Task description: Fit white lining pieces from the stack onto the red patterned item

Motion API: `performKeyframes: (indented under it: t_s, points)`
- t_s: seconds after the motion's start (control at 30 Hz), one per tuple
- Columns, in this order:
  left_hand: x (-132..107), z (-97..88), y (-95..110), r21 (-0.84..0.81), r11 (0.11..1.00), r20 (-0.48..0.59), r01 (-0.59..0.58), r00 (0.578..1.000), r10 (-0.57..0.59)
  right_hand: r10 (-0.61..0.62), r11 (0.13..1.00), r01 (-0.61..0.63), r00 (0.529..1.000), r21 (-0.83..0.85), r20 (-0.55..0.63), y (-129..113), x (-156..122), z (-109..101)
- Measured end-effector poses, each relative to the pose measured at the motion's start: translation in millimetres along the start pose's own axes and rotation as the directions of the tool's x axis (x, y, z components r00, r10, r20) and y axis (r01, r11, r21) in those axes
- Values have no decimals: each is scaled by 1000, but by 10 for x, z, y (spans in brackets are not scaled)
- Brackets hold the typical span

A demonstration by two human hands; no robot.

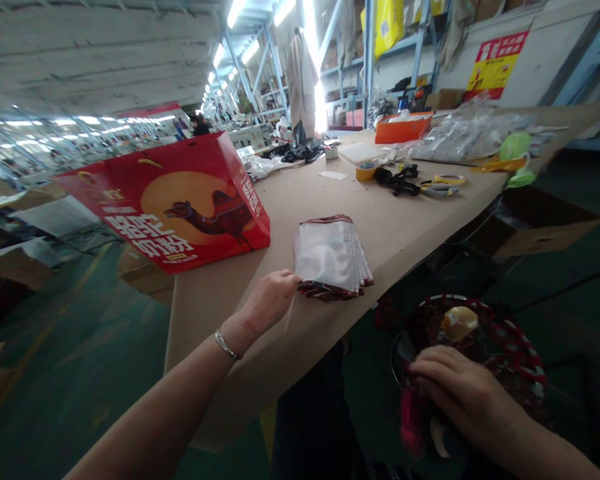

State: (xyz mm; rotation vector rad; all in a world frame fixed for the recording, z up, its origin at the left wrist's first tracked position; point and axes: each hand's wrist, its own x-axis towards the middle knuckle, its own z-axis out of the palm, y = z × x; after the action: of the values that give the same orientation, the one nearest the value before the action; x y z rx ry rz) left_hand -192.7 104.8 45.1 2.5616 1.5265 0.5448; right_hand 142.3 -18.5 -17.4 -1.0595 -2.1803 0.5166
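My left hand (270, 300) rests on the brown table (330, 200), its curled fingers pinching the near left corner of a stack of clear plastic bags with dark red edges (333, 257). A bracelet sits on that wrist. My right hand (463, 393) is lower right, below the table edge, fingers closed over a round dark item with a red and white rim (510, 340); a pale yellow lump (459, 322) lies on it. A red tassel (411, 417) hangs under my right hand.
A red carton printed with a camel (180, 200) stands on the table's left end. Farther back lie a tape roll (366, 171), black clips, scissors, an orange box (403, 127) and clear packets. An open cardboard box (540, 223) sits beside the table on the right.
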Motion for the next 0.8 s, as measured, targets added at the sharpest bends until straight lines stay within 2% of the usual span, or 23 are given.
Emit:
performKeyframes:
  t_s: [0.07,0.13,0.23,0.3,0.37,0.5,0.63,0.8]
  points:
    - [24,-103,88,4,1000,7,-27,1000,27,-115,993,115,993,-37,2,-222,449,-7]
    - [36,-198,193,4,997,38,-73,997,73,-163,982,162,987,-95,-3,-370,880,-20]
    - [38,-294,325,-6,983,168,-182,969,180,-150,968,157,987,-198,49,-470,1374,38]
    - [35,-316,363,-33,970,248,-240,938,240,-129,951,162,982,-265,138,-468,1559,142]
    - [28,-309,356,-37,969,278,-243,929,243,-112,921,184,969,-343,219,-427,1631,267]
    - [-22,-237,259,-90,985,261,-148,951,167,-70,866,203,954,-457,292,-310,1588,426]
    - [-118,-139,172,-250,967,237,-51,965,112,-77,866,222,944,-447,319,-274,1531,430]
    - [-211,-75,187,-313,949,182,46,983,13,-77,871,234,934,-433,349,-302,1562,435]
